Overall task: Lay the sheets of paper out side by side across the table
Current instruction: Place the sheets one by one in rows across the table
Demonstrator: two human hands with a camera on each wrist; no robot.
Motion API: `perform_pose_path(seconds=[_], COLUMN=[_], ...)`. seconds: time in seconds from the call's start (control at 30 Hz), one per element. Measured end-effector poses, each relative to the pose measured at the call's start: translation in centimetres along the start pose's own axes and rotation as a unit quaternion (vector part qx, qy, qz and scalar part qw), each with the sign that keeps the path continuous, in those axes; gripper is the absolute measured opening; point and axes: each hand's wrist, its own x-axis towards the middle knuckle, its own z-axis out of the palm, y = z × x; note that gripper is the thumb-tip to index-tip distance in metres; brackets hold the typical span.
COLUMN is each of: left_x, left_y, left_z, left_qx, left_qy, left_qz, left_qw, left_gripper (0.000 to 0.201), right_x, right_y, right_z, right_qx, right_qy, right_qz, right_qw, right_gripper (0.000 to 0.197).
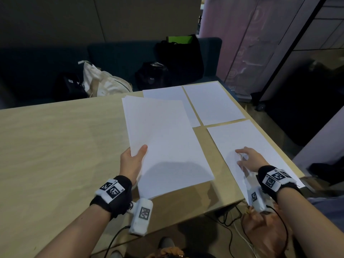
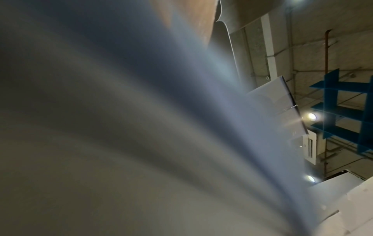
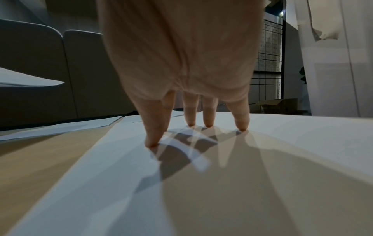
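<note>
White sheets of plain paper are partly dealt out: three lie flat on the pale wood-grain desk (image 1: 55,146), and a thin stack of white paper (image 1: 167,142) is in the left hand (image 1: 131,161). Taking that stack as the landmark, one laid white sheet (image 1: 163,94) lies just beyond it, its near part hidden under the stack's far end; a second white sheet (image 1: 212,103) sits to the right of that one with a narrow strip of desk between them; the third white sheet (image 1: 247,144) lies to the right of the stack, near the desk's right edge, its near corner seeming to run past the desk's front edge. The right hand (image 1: 249,159) rests on this third sheet with straight, spread fingers (image 3: 240,121), tips touching the paper, holding nothing; it looks like it is settling or squaring the sheet. The left hand's grip is closed on the stack's near-left corner, thumb on top; the left wrist view shows only blurred paper close to the lens. By my reading the task is under way but well short of done: three sheets placed, all on the right part of the desk, several left in the stack, and the broad bare stretch of desk to the left of the stack not yet used.
</note>
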Motion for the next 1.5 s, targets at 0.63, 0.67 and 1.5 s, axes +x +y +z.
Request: perform_pose_path(seconds=[0.63, 0.67, 1.5], left_x=[-0.2, -0.2, -0.7], left_y=[0.3, 0.2, 0.8], left_z=[-0.4, -0.4, -0.5], left_qx=[-0.011, -0.010, -0.001], left_qy=[0.001, 0.000, 0.020], left_qz=[-0.008, -0.009, 0.002], left_qw=[1.000, 1.000, 1.000], left_gripper=[0.024, 0.025, 0.028], right_x=[-0.4, -0.6, -4.8], right_y=[-1.1, -1.4, -14.5], right_z=[-0.6, -0.7, 1.9], right_qx=[0.004, 0.005, 0.261], right_qy=[0.003, 0.007, 0.095], right_qz=[0.002, -0.003, -0.089], right_qw=[1.000, 1.000, 0.956], right_gripper=[0.047, 0.046, 0.029])
